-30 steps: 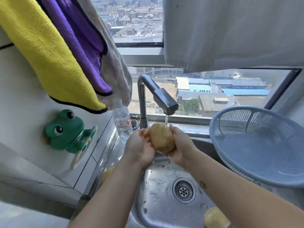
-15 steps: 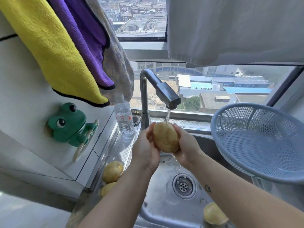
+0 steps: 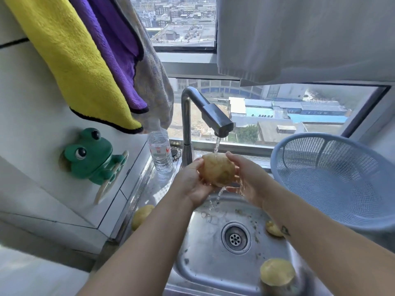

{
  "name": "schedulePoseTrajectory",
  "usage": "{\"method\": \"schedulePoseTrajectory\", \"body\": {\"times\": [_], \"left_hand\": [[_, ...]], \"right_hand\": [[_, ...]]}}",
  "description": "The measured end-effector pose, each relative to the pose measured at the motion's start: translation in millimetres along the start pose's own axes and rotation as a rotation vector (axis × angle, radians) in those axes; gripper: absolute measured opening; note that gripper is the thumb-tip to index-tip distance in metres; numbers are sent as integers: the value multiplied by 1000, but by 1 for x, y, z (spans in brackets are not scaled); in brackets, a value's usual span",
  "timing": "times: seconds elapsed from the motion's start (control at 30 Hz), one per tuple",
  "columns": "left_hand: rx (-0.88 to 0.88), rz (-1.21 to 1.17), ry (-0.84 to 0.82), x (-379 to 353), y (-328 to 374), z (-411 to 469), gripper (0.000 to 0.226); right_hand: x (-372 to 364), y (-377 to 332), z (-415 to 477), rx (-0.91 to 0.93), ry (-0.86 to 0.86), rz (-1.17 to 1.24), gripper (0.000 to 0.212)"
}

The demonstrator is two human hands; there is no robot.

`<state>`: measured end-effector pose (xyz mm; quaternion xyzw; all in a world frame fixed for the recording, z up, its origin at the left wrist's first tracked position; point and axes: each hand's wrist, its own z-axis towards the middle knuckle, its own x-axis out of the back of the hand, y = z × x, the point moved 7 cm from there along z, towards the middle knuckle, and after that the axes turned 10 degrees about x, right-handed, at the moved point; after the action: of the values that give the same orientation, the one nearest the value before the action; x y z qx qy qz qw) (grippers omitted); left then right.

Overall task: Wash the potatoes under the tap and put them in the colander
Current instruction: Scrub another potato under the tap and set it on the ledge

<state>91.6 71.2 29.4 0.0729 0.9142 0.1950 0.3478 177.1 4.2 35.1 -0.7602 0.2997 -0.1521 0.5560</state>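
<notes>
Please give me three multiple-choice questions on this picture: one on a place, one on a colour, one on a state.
1. What colour is the colander? A) green B) blue C) yellow
2. Where is the held potato? A) in the colander B) under the tap C) on the windowsill
3. What is the state of the tap? A) running B) shut off C) wrapped in a towel
Answers: 1 B, its mesh is blue; 2 B, the left hand and right hand hold it in the stream; 3 A, water falls onto the potato.

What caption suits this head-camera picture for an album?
Left hand and right hand hold a potato under the running tap above the sink; the blue colander beside it stands empty.
</notes>
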Motion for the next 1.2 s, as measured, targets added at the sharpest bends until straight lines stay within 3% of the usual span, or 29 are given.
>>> {"method": "schedulePoseTrajectory", "body": {"times": [0.17,0.33,0.43,0.5,0.63,0.83,0.93,1.03,1.2], "left_hand": [[19,131,62,24,-22,3,24],[126,405,178,74,-68,7,32],[193,633,238,99,-80,5,42],[182,751,239,107,-77,4,47],[133,885,277,125,-64,-4,42],[42,796,287,145,-49,-18,40],[-37,749,272,149,-38,-24,32],[-160,749,310,157,-20,-28,23],[-299,818,414,176,10,-31,26]], "right_hand": [[8,22,-11,49,-229,-339,44],[11,81,-22,-95,-360,-516,48],[17,112,-23,-99,-335,-1218,52],[12,128,-27,-102,-316,-1342,54],[-4,140,-31,-79,-310,-1199,62],[-34,125,-24,51,-219,-934,54],[-51,116,-18,88,-176,-769,64],[-71,114,-15,45,-164,-540,64],[-102,137,-2,-169,-90,97,58]]}}
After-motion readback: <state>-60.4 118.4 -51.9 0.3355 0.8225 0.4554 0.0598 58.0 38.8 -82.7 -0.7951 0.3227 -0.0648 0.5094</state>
